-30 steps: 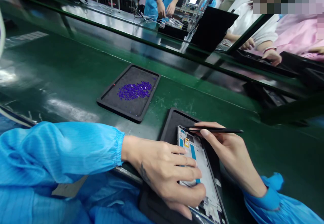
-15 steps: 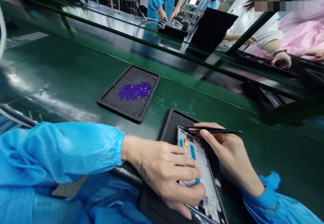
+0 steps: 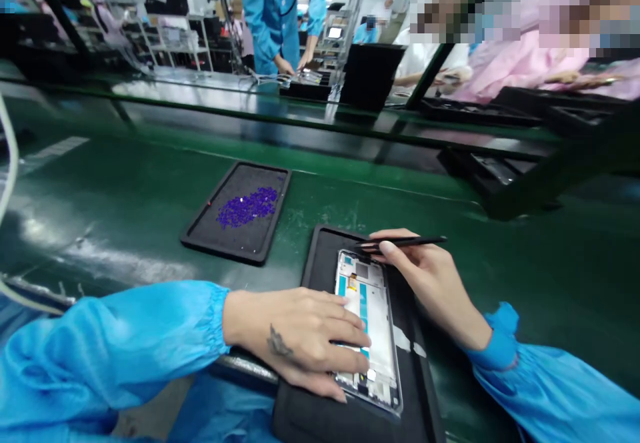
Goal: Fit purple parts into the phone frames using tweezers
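Note:
My left hand [image 3: 305, 333] lies over the left side of an opened phone frame [image 3: 381, 326], its fingers stretched out and resting on the silvery inside. Black tweezers [image 3: 425, 240] are pinched in my right hand [image 3: 430, 273], with their tips pointing left by the phone's far end; whether they touch it I cannot tell. Blue strips and a small yellow-orange flex cable [image 3: 353, 284] show on the phone. It rests on a black tray [image 3: 313, 266], partly covered by my left hand and forearm.
A second black tray [image 3: 200, 233] holds many tiny purple pieces [image 3: 250, 207] and stands farther back on the left of the green bench [image 3: 125, 196]. A raised shelf edge [image 3: 200, 109] runs across behind it. Beyond, co-workers in blue, white and pink handle other things.
The camera view has levelled and shifted. My left hand has slid back leftward on the phone, uncovering more of its near end. The tweezers stay in my right hand near the far end.

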Demonstrator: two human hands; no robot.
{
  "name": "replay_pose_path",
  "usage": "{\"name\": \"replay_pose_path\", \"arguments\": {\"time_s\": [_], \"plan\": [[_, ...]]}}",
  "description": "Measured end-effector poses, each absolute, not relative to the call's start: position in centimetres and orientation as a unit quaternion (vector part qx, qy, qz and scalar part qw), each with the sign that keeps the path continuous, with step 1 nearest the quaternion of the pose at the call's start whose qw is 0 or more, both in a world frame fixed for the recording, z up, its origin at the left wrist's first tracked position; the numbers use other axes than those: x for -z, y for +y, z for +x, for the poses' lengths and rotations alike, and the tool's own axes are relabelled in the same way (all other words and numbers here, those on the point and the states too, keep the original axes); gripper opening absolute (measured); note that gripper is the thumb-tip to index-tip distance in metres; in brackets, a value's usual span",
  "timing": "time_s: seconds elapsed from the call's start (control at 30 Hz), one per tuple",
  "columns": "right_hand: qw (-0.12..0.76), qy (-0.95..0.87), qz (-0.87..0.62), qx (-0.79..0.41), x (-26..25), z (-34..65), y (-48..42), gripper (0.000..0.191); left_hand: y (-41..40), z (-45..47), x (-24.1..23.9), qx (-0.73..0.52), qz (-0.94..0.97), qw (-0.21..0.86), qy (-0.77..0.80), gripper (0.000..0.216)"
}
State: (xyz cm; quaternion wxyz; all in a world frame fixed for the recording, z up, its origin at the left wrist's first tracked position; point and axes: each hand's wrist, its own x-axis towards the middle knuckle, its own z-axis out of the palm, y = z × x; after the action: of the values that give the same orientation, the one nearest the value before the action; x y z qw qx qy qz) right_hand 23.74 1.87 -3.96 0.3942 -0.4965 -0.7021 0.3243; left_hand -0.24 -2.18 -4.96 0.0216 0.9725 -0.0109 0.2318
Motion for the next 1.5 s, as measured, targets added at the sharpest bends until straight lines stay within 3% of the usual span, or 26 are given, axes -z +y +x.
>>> {"name": "replay_pose_path", "arguments": {"time_s": [0.2, 0.4, 0.53, 0.77, 0.97, 1.1, 1.37, 1.5], "plan": [[0.452, -0.689, -0.453, -0.341, 5.1, 23.6, 2.8, 0.038, -2.6, -0.8, 4.3, -0.200, 0.979, 0.043, 0.020, 0.046], [0.517, -0.672, -0.441, -0.295, 5.6, 23.1, 2.7, 0.028, -5.3, -3.2, 4.5, -0.223, 0.890, 0.015, 0.398, 0.026], [0.536, -0.669, -0.440, -0.269, 6.0, 22.6, 2.5, 0.024, -6.1, -4.6, 5.6, -0.175, 0.851, 0.145, 0.473, 0.030], [0.567, -0.646, -0.455, -0.233, 6.1, 22.6, 3.0, 0.021, -6.2, -4.9, 6.9, -0.197, 0.771, 0.341, 0.500, 0.038], [0.591, -0.626, -0.452, -0.234, 6.0, 22.9, 3.4, 0.021, -6.1, -3.6, 5.8, -0.269, 0.606, 0.518, 0.541, 0.069], [0.614, -0.611, -0.441, -0.236, 5.6, 23.6, 4.0, 0.025, -4.2, -4.4, 4.1, -0.342, 0.572, 0.482, 0.569, 0.073], [0.588, -0.609, -0.471, -0.247, 4.6, 24.3, 4.3, 0.038, 4.3, -14.6, 0.0, -0.479, 0.531, 0.324, 0.619, 0.034], [0.561, -0.605, -0.505, -0.253, 4.8, 24.1, 4.8, 0.039, 7.5, -22.1, -1.4, -0.494, 0.482, 0.265, 0.674, 0.030]]}}
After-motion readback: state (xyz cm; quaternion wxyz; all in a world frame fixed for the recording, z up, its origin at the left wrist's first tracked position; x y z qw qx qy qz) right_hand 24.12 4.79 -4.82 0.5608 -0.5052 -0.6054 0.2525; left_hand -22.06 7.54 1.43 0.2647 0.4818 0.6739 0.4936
